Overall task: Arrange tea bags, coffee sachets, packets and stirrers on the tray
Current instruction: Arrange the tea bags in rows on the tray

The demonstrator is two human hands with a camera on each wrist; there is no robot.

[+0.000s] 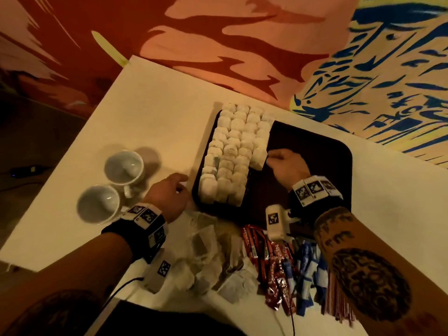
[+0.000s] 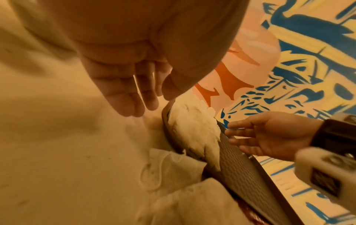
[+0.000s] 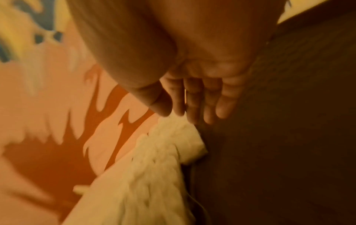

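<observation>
A dark tray point(image 1: 312, 151) lies on the white table, its left part filled with rows of white tea bags point(image 1: 232, 151). My right hand point(image 1: 271, 158) is over the tray's bare floor, with straight fingers touching the nearest bag of the right-hand row point(image 3: 185, 137). My left hand point(image 1: 180, 187) hangs relaxed at the tray's left rim point(image 2: 167, 115), holding nothing; its thumb is close to the rim. In front of the tray lie loose tea bags point(image 1: 203, 253), red coffee sachets point(image 1: 264, 258), blue packets point(image 1: 305, 270) and a bundle of stirrers point(image 1: 337, 304).
Two white cups point(image 1: 123, 166) point(image 1: 99, 203) stand left of my left hand. The table's far edge runs just behind the tray, over a red and blue patterned floor. A thin cable point(image 1: 121, 287) hangs at the near edge.
</observation>
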